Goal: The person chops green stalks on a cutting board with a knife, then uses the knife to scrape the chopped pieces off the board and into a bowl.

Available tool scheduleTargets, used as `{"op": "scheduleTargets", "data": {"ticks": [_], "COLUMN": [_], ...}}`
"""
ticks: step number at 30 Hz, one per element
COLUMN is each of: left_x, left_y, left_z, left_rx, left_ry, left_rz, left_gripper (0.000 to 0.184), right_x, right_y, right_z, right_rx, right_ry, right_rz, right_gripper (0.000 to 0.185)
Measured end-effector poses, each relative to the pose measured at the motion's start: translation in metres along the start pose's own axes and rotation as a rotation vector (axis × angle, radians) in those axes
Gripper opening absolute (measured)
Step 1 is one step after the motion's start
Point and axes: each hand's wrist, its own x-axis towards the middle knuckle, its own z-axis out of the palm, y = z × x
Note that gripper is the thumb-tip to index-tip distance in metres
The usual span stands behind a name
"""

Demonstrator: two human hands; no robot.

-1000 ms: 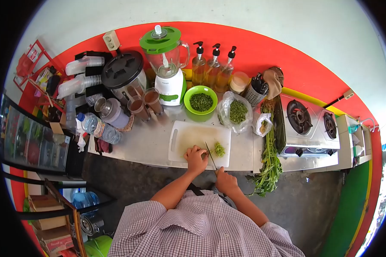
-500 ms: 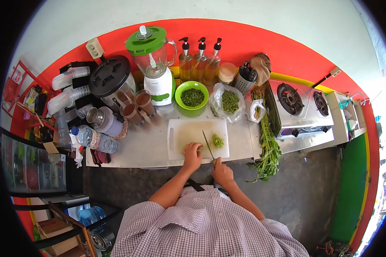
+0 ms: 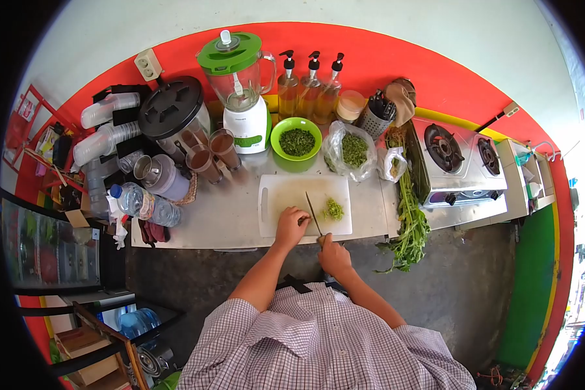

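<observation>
My right hand (image 3: 335,255) is closed around the handle of a kitchen knife (image 3: 314,213). Its blade points away from me over the white cutting board (image 3: 270,185). A small heap of chopped greens (image 3: 333,209) lies on the board just right of the blade. Left of the knife, my left hand (image 3: 292,225) rests at the board's near part with curled fingers. Something small and dark shows at its fingertips, too small to name. Beyond the board stand a green bowl (image 3: 277,151) of chopped leaves and a clear plastic bag (image 3: 371,164) of chopped greens.
At the back are a blender (image 3: 247,123) and several pump bottles (image 3: 309,94). Brown-filled glasses (image 3: 205,164) and a water bottle (image 3: 143,207) stand to the left. On the right, a leafy bunch (image 3: 411,227) hangs over the counter edge beside a gas stove (image 3: 458,162).
My view has shifted slightly, so the counter things sit a little further right. Both hands remain at the board, the knife still in the right one. The chopped heap looks slightly more spread.
</observation>
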Motion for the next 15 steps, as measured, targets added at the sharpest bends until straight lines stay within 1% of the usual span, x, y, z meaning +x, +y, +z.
{"op": "scheduleTargets", "data": {"ticks": [2, 3, 5, 9, 11, 15], "left_x": [-0.001, -0.002, -0.004, -0.006, -0.007, -0.005], "left_y": [-0.002, -0.004, -0.005, -0.006, -0.007, -0.004], "left_z": [-0.003, -0.005, -0.005, -0.002, -0.002, -0.002], "left_rx": [-0.003, -0.003, -0.024, -0.032, -0.036, 0.002], "left_ry": [-0.010, -0.024, -0.009, 0.015, 0.000, 0.011], "left_rz": [0.026, 0.049, 0.066, 0.072, 0.065, 0.084], "left_gripper": [0.006, 0.006, 0.006, 0.006, 0.007, 0.008], "right_x": [0.002, -0.001, -0.009, -0.012, -0.003, 0.000], "right_y": [0.001, -0.001, -0.005, -0.006, -0.005, -0.012], "right_z": [0.004, 0.003, 0.003, 0.011, 0.015, -0.004], "right_rx": [-0.092, -0.089, -0.136, -0.091, -0.154, -0.143], "right_ry": [0.002, 0.004, -0.005, -0.071, -0.064, -0.056], "right_rz": [-0.008, -0.007, 0.019, 0.054, 0.012, 0.006], "right_gripper": [0.048, 0.048, 0.054, 0.056, 0.048, 0.045]}}
